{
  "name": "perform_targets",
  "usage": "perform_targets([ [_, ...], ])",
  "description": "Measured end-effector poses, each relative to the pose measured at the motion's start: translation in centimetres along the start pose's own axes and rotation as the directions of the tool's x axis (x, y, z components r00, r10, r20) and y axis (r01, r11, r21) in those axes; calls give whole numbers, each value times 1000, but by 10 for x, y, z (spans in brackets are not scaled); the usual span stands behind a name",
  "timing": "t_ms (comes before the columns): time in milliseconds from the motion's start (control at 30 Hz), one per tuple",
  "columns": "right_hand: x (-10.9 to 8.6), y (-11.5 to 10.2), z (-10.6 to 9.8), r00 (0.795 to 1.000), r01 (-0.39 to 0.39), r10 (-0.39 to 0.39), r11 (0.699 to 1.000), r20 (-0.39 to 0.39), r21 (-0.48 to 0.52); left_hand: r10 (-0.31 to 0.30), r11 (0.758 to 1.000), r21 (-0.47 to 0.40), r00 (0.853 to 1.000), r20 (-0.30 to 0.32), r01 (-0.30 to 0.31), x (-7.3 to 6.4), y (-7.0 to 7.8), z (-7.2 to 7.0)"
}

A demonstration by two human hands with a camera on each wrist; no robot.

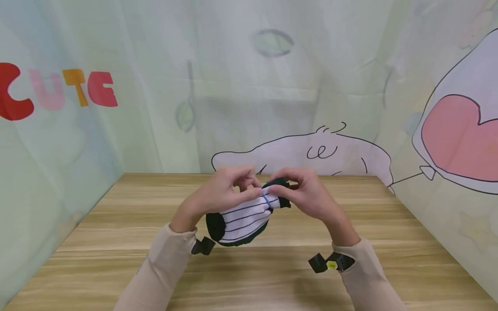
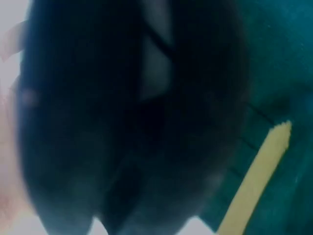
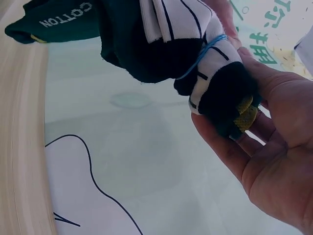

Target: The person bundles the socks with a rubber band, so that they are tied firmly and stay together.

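A bundled pair of socks, white with dark stripes and dark green ends, is held up over the table between both hands. Around its narrower part runs a thin blue elastic band. My left hand pinches the bundle beside the band, thumb along the white fabric. At the other end, my right hand grips the dark tip between thumb and fingers. The right wrist view shows the band cinching the fabric and a dark flap lettered COTTON. Dark blurred sock fabric fills most of the left wrist view.
A wood-grain table lies below the hands. Printed cloth walls enclose its back and sides. Small dark wrist devices sit at both cuffs.
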State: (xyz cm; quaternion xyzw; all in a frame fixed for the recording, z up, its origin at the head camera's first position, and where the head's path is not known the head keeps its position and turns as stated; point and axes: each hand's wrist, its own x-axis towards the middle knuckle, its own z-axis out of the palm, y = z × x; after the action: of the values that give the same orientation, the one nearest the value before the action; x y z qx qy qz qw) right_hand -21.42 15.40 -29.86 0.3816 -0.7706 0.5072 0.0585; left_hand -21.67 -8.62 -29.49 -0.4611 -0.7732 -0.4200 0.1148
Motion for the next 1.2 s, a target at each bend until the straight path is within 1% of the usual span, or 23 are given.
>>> perform_targets([
  [100,0,-1,-1,1000,-2,1,1000,-25,-20,0,1000,-7,1000,4,0,1,-1,1],
  [167,-1,-2,-2,999,1,-3,999,-52,-36,-8,1000,5,1000,7,8,1,0,0],
  [233,-2,-2,-4,996,10,-15,998,-89,-57,-27,999,27,1000,13,27,0,0,0],
  [333,-3,-3,-8,988,20,-33,996,-148,-85,-81,996,40,996,41,79,0,0,-2],
  [400,-4,-3,-10,982,21,-40,994,-187,-106,-123,992,13,989,77,123,-1,0,-3],
  [500,-4,-2,-15,971,15,-44,992,-234,-124,-175,982,-46,975,138,183,-1,0,-5],
  [567,-5,-1,-18,963,13,-47,992,-265,-129,-191,977,-62,967,168,204,-3,0,-8],
  [667,-5,1,-22,948,7,-48,991,-314,-131,-194,976,-57,962,193,208,-5,-3,-12],
  [833,-6,3,-31,919,16,-67,991,-387,-135,-194,977,-51,961,196,208,-9,-9,-20],
  [967,-6,4,-35,894,31,-87,991,-439,-133,-217,974,-31,957,192,226,-11,-12,-26],
  [1033,-6,4,-36,885,31,-90,990,-457,-135,-231,966,-68,952,201,249,-12,-13,-27],
  [1100,-6,4,-37,881,26,-88,990,-464,-137,-238,955,-126,949,205,267,-12,-14,-27],
  [1167,-6,5,-38,883,20,-83,990,-461,-140,-241,944,-178,950,198,277,-12,-15,-28],
  [1200,-6,6,-38,887,16,-78,990,-455,-138,-241,943,-188,952,187,276,-12,-17,-29],
])
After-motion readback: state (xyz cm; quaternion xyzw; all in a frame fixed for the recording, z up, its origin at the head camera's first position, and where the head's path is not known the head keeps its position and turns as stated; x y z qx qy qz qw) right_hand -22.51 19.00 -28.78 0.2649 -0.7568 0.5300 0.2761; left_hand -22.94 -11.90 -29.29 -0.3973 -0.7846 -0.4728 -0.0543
